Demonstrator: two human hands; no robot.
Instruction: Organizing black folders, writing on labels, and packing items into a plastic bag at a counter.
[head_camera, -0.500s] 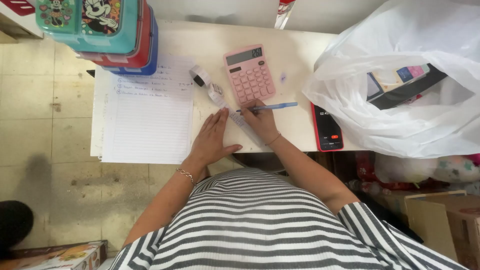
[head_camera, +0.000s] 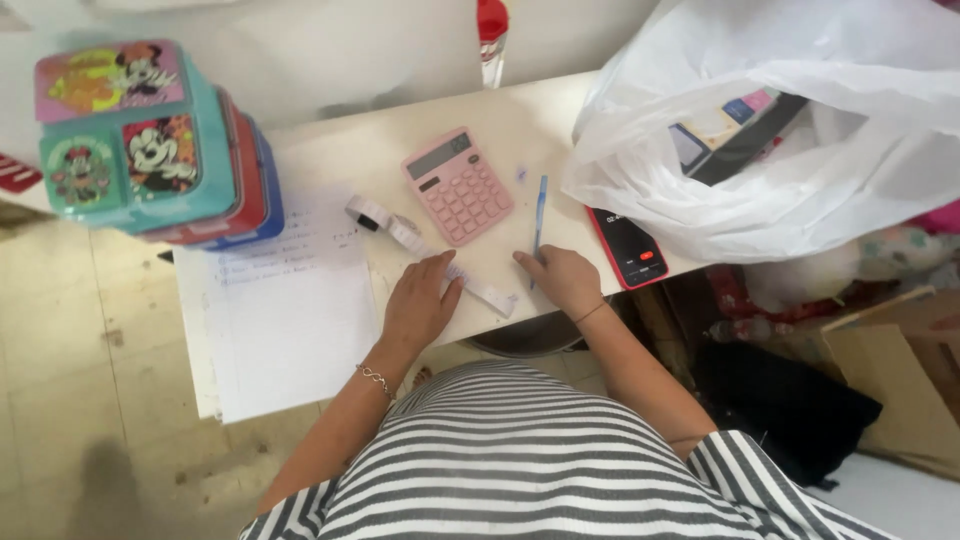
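Landmark: pink calculator, lying flat on the pale table.

- White plastic bag, right of the calculator, mouth open, boxed goods inside. Not being handled.
- Stack of cartoon-printed tins, far left of the calculator, upright.
- Sheet of paper, below-left of the calculator: a few handwritten lines at its top, the rest blank. Judged: listing barely begun.
- Red-edged phone, below-right of the calculator, screen lit.
- Left hand, below the calculator, flat, palm down, gripping nothing, fingers on a white paper strip.
- Right hand, below-right, loosely curled, fingertips at the lower end of the blue pen; the pen lies just right of the calculator, not lifted.
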